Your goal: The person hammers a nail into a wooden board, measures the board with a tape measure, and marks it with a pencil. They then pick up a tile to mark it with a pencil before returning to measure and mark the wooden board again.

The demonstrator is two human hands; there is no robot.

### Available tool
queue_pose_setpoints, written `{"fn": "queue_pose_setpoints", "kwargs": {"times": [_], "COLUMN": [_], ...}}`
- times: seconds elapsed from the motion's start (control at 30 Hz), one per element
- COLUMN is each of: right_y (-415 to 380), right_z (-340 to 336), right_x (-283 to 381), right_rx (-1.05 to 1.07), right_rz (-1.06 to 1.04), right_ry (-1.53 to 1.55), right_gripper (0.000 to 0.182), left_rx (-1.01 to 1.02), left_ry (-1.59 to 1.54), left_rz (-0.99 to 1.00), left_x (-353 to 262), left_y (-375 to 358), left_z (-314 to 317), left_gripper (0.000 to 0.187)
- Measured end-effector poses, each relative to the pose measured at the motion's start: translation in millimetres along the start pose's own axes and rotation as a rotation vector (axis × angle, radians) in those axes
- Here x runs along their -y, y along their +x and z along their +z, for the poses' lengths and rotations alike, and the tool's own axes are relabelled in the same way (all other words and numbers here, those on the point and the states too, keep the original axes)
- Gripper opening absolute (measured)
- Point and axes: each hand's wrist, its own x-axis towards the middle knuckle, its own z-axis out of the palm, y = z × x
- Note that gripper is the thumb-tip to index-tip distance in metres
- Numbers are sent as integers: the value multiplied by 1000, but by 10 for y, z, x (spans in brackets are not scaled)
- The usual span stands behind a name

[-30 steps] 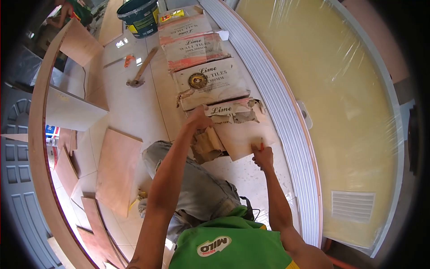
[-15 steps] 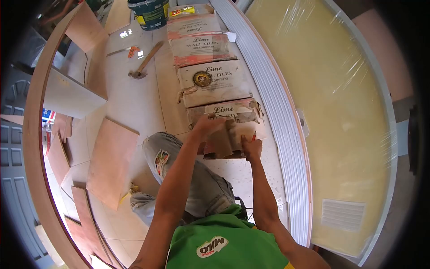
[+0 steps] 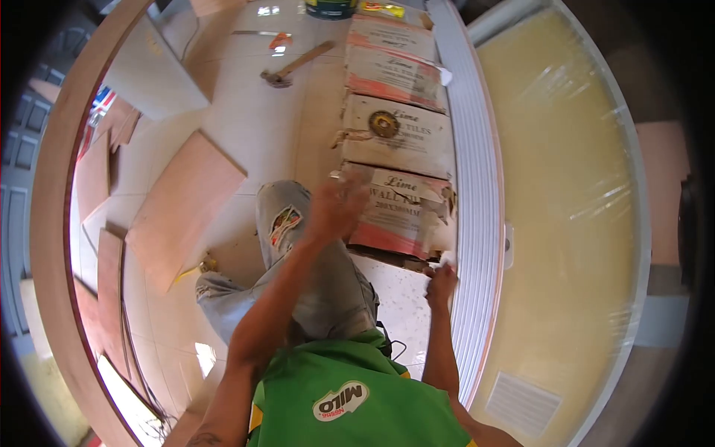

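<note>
The nearest box of wall tiles (image 3: 395, 216) lies in front of my knees, its printed top showing and its cardboard torn along the right side. Over its left edge is my left hand (image 3: 339, 205), smeared by motion, so its fingers cannot be made out. By the box's near right corner my right hand (image 3: 441, 285) is closed, fingertips together close to a torn pale flap (image 3: 438, 232). What it holds, if anything, is too small to tell. A round, toothed disc (image 3: 384, 124) rests on the second box (image 3: 417, 149).
More tile boxes (image 3: 395, 74) line up beyond, beside a ribbed white panel (image 3: 477, 186). A hammer (image 3: 294, 65) and an orange-handled tool (image 3: 280, 40) lie on the tiled floor. Plywood pieces (image 3: 186, 208) are at left, a yellow tape measure (image 3: 207, 264) near my leg. A bucket (image 3: 331, 7) stands behind.
Both hands have come off the brown cardboard flap, and the nearest box's printed top now shows. My left hand moved to its left edge, my right to its near right corner. The view shifted.
</note>
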Motion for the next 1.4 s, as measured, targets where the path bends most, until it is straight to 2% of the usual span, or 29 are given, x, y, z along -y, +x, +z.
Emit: {"fn": "queue_pose_setpoints", "kwargs": {"times": [0.03,0.07,0.1,0.13,0.17,0.23,0.33,0.43,0.47,0.53,0.6,0.67,0.73,0.77,0.83,0.87,0.9,1.0,1.07,1.13,1.2,1.23,1.3,1.33,1.4], "right_y": [69,-151,-150,-215,-396,-285,-540,-726,-838,-1136,-1396,-1560,-1393,-1310,-1339,-1570,-1810,-2092,-2250,-1771,-1652,-1457,-1163,-1349,-1711], "right_z": [-106,-245,-363,-388,-309,-111,426,958,1087,1272,1369,1378,1516,1602,1759,1875,1942,2545,3072,3962,4477,4750,5188,5216,5035], "right_x": [-122,238,307,471,778,791,1193,1340,1426,1607,1739,1845,1675,1595,1517,1633,1761,1721,1725,1313,1212,1098,759,739,1005], "right_rx": [-191,-199,-201,-194,-154,-17,242,523,548,694,766,838,859,882,910,937,940,1002,1033,1041,961,974,722,775,754], "right_rz": [-165,-133,-188,-297,-307,-383,-408,-634,-652,-1031,-1033,-968,-986,-980,-1014,-1021,-1226,-1285,-1019,-912,-777,-777,-910,-917,-891], "right_ry": [103,-3,-67,-118,-183,-170,-164,-98,-92,-282,-303,-458,-437,-417,-452,-490,-490,-362,-367,-391,-642,-657,-834,-870,-934], "right_gripper": [40,42,42,43,42,43,42,37,37,37,38,39,39,40,39,39,32,33,34,32,32,32,34,34,33], "left_rx": [-42,-130,-222,-353,-409,-571,-772,-982,-1010,-996,-1096,-1143,-1046,-1082,-964,-978,-982,-1007,-1011,-1026,-1050,-1097,-1095,-1064,-1114], "left_ry": [-347,-361,-369,-305,-280,-84,121,325,385,474,275,59,253,216,240,180,117,-45,-113,-29,-92,-155,-60,37,76], "left_rz": [-314,-316,-321,-201,-222,-283,-448,-543,-507,-535,-591,-674,-766,-763,-864,-836,-811,-796,-804,-799,-818,-859,-948,-997,-1081], "left_x": [-287,-319,-314,-306,-365,-542,-734,-854,-812,-674,-419,-27,389,502,463,368,233,151,169,168,195,189,130,101,16], "left_y": [6,-69,-209,-373,-578,-1004,-1661,-2198,-2338,-2556,-2640,-2744,-2857,-2866,-2901,-2875,-2875,-2999,-3125,-3230,-3316,-3355,-3444,-3494,-3585], "left_z": [-498,-854,-1184,-1480,-1775,-2248,-2629,-2720,-2727,-2718,-2605,-2463,-2244,-2111,-1963,-1925,-1891,-1711,-1605,-1590,-1604,-1591,-1654,-1740,-1822], "left_gripper": [31,26,22,17,14,13,15,13,11,11,11,14,14,16,16,16,16,14,14,15,16,17,16,16,16]}}
